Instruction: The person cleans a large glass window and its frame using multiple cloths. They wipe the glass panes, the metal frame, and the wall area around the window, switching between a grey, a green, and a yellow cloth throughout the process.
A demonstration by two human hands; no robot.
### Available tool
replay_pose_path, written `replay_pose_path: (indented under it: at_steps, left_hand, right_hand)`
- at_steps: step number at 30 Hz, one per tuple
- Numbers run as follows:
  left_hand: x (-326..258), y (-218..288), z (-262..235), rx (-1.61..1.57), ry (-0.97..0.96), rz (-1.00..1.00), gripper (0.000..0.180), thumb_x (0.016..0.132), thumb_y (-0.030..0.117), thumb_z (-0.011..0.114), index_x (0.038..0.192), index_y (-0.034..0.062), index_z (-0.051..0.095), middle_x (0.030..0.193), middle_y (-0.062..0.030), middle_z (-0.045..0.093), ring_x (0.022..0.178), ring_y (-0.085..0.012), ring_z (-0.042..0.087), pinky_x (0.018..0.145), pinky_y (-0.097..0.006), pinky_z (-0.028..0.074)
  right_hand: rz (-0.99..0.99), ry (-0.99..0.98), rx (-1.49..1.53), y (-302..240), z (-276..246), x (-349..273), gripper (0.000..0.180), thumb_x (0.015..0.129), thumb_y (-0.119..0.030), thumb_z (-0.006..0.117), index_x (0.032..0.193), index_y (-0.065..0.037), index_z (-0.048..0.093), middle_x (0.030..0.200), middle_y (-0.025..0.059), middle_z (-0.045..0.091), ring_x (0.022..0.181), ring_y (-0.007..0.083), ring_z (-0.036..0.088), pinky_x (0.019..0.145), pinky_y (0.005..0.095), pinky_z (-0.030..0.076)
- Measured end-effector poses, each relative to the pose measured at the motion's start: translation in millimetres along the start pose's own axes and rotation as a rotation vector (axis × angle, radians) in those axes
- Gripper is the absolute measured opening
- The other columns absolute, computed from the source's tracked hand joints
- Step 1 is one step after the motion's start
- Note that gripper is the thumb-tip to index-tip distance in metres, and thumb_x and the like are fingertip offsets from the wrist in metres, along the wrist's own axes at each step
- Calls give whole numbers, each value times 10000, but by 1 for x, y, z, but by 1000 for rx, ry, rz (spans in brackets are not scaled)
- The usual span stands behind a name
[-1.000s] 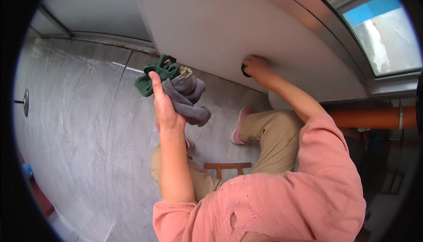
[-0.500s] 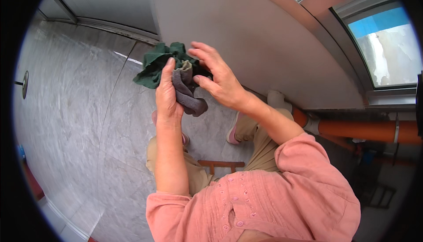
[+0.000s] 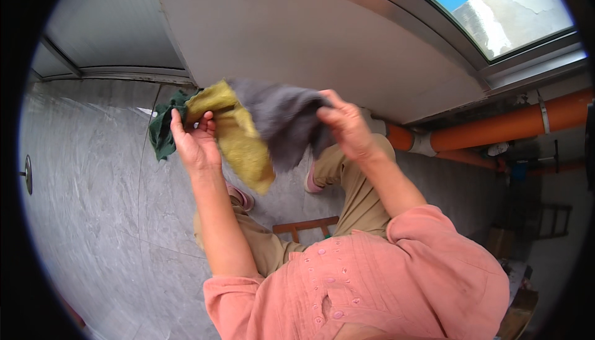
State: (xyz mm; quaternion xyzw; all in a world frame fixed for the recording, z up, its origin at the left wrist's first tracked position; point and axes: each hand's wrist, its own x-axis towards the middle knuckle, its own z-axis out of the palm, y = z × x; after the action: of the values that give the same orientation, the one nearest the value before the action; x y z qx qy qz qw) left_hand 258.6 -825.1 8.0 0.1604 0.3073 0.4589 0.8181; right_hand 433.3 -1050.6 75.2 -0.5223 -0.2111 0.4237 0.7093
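Observation:
My left hand is closed on a bunched dark green cloth and the edge of a yellow cloth, with its thumb up and fingers curled. A dark grey cloth spreads out to the right, adjoining the yellow one. Whether grey and yellow are two sides of one piece, I cannot tell. My right hand pinches the grey cloth at its right end, thumb and fingers pressed together. The cloths hang in the air above the floor, slightly blurred by motion.
Below is a grey marbled floor. A pale wall stands close in front, with a window at upper right. An orange pipe runs along the right. Between my legs shows a wooden frame.
The bundle has been opened out: the grey part is now drawn right by my right hand, and the yellow shows. My left hand moved left with the green cloth. The view shifted.

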Motion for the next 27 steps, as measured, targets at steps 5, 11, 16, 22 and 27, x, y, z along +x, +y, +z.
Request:
replay_pose_path:
  at_steps: [5,11,16,22,27]
  left_hand:
    - [-2,-22,5,-29,-133,-165,284,996,366,556,1029,92,623,914,-35,662,680,-154,615,559,-275,459]
    - [-4,-16,18,-205,-339,-212,245,951,286,526,1036,94,653,980,-29,674,742,-147,555,648,-291,444]
    - [-14,-12,21,-38,-391,-91,350,940,271,493,1168,54,645,1128,-100,684,1100,-252,621,967,-417,468]
    - [-43,-15,46,-131,-637,-354,381,959,329,461,1201,50,557,1148,-219,644,821,-292,612,763,-390,491]
    - [-27,-21,35,-58,-539,-270,345,959,338,462,1118,69,607,1059,-177,663,680,-203,544,591,-330,416]
  right_hand:
    - [-117,80,192,-51,-33,-25,259,972,-165,590,1171,-5,636,1121,54,686,1031,153,643,967,306,498]
    - [-161,141,-90,-42,-41,-31,183,961,-56,578,1123,-13,652,1068,28,669,971,119,625,903,258,493]
    - [-556,409,-890,-41,-48,-20,274,880,111,505,1054,-21,671,995,24,591,885,141,579,809,265,476]
    - [-644,556,-1115,-42,-58,-3,333,901,92,493,1079,-102,697,1019,53,586,911,179,607,774,287,501]
    - [-431,513,-131,-41,-69,-7,279,1029,-72,437,1246,-176,578,1193,10,610,1008,106,615,718,240,544]
